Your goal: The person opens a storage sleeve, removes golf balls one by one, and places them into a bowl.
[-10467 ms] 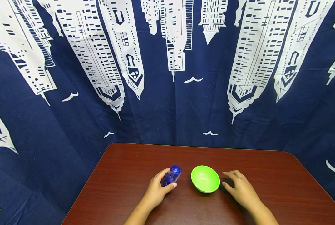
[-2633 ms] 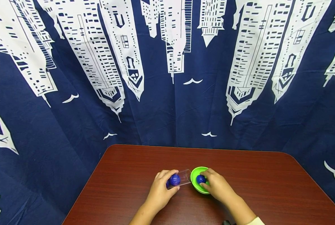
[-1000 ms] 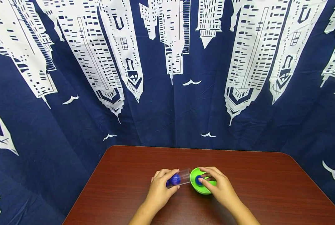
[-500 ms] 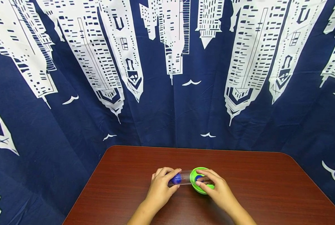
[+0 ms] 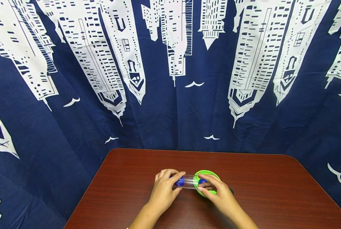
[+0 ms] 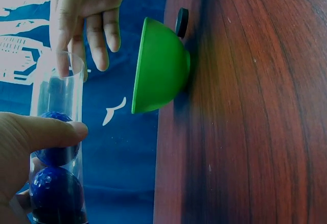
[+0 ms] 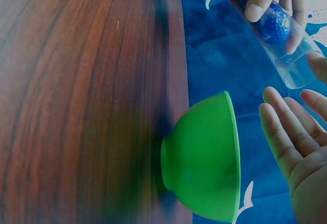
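My left hand [image 5: 164,187] grips a clear tube [image 5: 189,182] lying nearly level, its open end over the green bowl's rim. Two blue dimpled balls, like golf balls, are inside: one ball [image 6: 57,185] toward the closed end, another ball [image 7: 276,24] under my fingers. The tube's mouth half holds none. My right hand [image 5: 220,194] is at that mouth, thumb and forefinger on either side of the rim, other fingers fairly straight. Beneath stands the green bowl [image 7: 204,157], upright on the table. A blue ball [image 5: 202,181] shows in it from above; the wrist views hide its inside.
The brown wooden table [image 5: 136,162] has rounded far corners. A small dark disc-like thing [image 6: 182,22] is beside the bowl on its right. Behind the table hangs a dark blue cloth [image 5: 159,121] printed with white buildings and birds.
Over the last seconds my right hand has let go of the ball in the bowl and moved up to the tube's mouth. The tube has swung level, its mouth shifting right over the bowl.
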Demonstrator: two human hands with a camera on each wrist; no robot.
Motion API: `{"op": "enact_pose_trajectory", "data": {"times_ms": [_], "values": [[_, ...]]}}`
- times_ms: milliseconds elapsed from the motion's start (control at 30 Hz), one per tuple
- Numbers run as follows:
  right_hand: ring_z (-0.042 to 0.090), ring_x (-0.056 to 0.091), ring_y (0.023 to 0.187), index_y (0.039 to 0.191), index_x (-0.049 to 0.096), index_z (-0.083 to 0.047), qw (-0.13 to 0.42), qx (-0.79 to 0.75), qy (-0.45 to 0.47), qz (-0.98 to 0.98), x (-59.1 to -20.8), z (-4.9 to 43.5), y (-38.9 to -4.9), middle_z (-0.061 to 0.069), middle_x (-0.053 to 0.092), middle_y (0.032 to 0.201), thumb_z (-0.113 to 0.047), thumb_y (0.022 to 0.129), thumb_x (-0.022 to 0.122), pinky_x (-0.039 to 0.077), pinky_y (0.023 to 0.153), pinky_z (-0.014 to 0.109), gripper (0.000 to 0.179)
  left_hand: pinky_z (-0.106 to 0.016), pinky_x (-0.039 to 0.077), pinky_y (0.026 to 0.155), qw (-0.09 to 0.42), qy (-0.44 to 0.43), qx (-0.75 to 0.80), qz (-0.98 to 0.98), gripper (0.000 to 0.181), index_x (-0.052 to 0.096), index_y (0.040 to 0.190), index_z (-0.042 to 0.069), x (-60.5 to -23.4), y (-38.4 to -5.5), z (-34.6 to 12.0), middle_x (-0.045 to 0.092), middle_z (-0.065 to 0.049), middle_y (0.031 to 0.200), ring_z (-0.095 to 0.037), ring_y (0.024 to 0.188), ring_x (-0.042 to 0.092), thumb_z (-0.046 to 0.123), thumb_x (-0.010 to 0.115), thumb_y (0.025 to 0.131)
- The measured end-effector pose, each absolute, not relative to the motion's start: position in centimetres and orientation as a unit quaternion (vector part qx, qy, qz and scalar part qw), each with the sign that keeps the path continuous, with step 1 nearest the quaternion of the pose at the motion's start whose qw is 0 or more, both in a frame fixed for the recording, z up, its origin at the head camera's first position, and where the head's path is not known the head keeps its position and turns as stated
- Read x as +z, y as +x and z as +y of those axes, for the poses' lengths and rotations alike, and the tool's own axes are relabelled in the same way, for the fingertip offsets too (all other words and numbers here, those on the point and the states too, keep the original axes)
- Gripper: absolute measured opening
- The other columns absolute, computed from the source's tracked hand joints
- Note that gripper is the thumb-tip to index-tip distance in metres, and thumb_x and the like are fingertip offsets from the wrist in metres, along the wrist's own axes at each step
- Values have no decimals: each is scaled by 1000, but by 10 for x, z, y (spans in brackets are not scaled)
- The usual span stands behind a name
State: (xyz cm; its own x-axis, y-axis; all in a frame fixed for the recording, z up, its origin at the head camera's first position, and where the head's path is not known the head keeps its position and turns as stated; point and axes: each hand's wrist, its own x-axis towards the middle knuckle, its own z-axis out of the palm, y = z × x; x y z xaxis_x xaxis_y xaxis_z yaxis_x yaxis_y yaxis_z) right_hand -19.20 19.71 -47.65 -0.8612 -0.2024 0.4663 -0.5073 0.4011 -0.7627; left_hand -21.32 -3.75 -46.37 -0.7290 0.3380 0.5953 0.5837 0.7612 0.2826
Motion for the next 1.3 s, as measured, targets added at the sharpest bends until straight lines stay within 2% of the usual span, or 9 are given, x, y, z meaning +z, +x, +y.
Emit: {"op": "enact_pose_trajectory", "data": {"times_ms": [200, 367, 500, 733, 1033, 1300], "values": [[6, 72, 97, 133, 62, -4, 128, 520, 209, -818, -477, 196, -190, 11, 70, 115, -18, 92, 75, 60, 82, 24, 45, -45, 43, 105, 261, -259, -220, -904, 59, 68, 129, 33, -462, -213, -38, 64, 10, 119, -15, 118, 54, 16, 88, 76], [4, 72, 98, 132, 62, -5, 118, 533, 208, -812, -477, 194, -189, 12, 72, 116, -18, 92, 74, 60, 81, 23, 44, -45, 43, 104, 286, -269, -206, -896, 59, 70, 127, 32, -463, -215, -38, 65, 9, 118, -16, 118, 55, 15, 89, 74], [4, 73, 99, 131, 62, -7, 119, 540, 212, -806, -478, 193, -189, 17, 71, 118, -16, 92, 74, 60, 81, 21, 42, -44, 42, 104, 302, -276, -195, -891, 57, 71, 125, 31, -463, -215, -39, 66, 7, 117, -17, 117, 56, 15, 89, 73], [8, 73, 99, 130, 60, 2, 118, 552, 221, -795, -480, 191, -190, 21, 70, 119, -11, 92, 74, 59, 84, 21, 42, -44, 42, 104, 310, -279, -185, -890, 56, 72, 123, 31, -462, -215, -39, 66, 8, 116, -16, 116, 56, 15, 89, 73], [7, 73, 99, 127, 61, 1, 130, 560, 229, -785, -482, 191, -190, 25, 67, 121, -8, 92, 73, 60, 84, 24, 38, -45, 41, 103, 315, -289, -191, -884, 55, 73, 122, 29, -460, -215, -39, 67, 6, 115, -17, 116, 56, 12, 88, 72], [5, 73, 99, 128, 59, 3, 104, 567, 203, -792, -482, 189, -188, 17, 71, 120, -10, 92, 74, 60, 85, 23, 42, -45, 41, 103, 318, -289, -180, -885, 57, 72, 122, 30, -459, -215, -40, 67, 7, 115, -16, 116, 56, 11, 88, 71]]}}
